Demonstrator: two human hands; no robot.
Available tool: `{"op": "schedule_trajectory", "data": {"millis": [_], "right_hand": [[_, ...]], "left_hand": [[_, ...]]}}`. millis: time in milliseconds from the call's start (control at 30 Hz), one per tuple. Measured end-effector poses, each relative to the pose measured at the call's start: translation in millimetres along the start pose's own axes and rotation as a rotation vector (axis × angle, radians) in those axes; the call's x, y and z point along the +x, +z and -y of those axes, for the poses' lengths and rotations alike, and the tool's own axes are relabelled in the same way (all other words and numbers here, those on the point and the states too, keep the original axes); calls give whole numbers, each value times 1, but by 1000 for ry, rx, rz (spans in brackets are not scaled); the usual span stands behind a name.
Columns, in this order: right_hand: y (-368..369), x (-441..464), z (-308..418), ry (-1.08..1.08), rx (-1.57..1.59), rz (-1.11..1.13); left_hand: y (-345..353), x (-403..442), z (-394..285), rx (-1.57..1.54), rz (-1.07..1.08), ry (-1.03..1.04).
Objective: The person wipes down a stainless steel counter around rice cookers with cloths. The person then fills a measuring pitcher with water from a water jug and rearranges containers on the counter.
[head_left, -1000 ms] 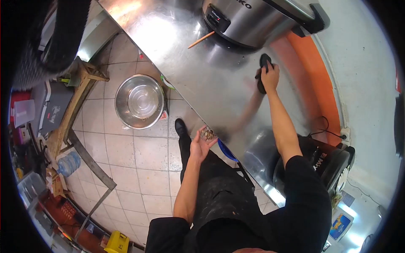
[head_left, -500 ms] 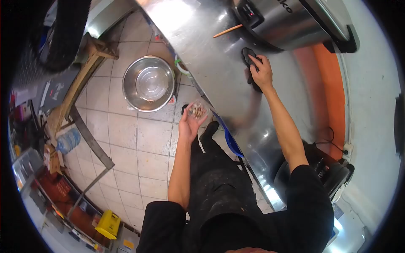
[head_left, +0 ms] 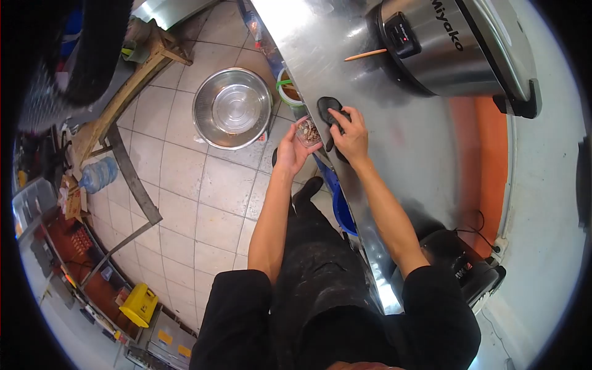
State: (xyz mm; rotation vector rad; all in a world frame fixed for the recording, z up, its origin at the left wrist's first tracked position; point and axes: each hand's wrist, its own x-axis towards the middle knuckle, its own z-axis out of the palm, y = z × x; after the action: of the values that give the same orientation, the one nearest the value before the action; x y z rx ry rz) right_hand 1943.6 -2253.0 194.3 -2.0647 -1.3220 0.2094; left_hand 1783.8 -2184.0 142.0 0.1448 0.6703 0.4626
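A small clear plastic cup [head_left: 308, 132] with brown and whitish bits inside rests in my left hand [head_left: 291, 152], just off the edge of the steel table. My right hand [head_left: 352, 137] presses a bunched dark cloth [head_left: 329, 107] against the tabletop near that same edge. Its fingers are bent over the cloth, and part of the cloth lies hidden under them. The two hands are close together, with the table's edge [head_left: 338, 174] between them.
A large rice cooker [head_left: 453, 46] stands on the steel table [head_left: 419, 157], a wooden stick [head_left: 365, 55] beside it. Below on the tiled floor sits a metal basin [head_left: 197, 111]. A blue tub [head_left: 343, 209] and a green-handled bucket [head_left: 282, 94] are under the table's edge.
My right hand has dragged the dark cloth across the tabletop towards the edge, nearer to the cup. My left hand, still holding the cup, has come up to the table's edge. The view has shifted.
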Motion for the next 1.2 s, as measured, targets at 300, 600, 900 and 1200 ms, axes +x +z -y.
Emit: {"op": "schedule_trajectory", "data": {"millis": [300, 600, 900, 1200], "right_hand": [[12, 0, 23, -132, 110, 153], [9, 3, 40, -179, 162, 199], [-58, -21, -95, 514, -67, -561], [-51, 74, -156, 415, -308, -407]], "left_hand": [[-10, 11, -10, -21, -22, -26], [-10, 12, -17, -15, -40, -39], [1, 16, -38, 42, 55, -124], [-2, 37, -52, 65, 45, -185]]}}
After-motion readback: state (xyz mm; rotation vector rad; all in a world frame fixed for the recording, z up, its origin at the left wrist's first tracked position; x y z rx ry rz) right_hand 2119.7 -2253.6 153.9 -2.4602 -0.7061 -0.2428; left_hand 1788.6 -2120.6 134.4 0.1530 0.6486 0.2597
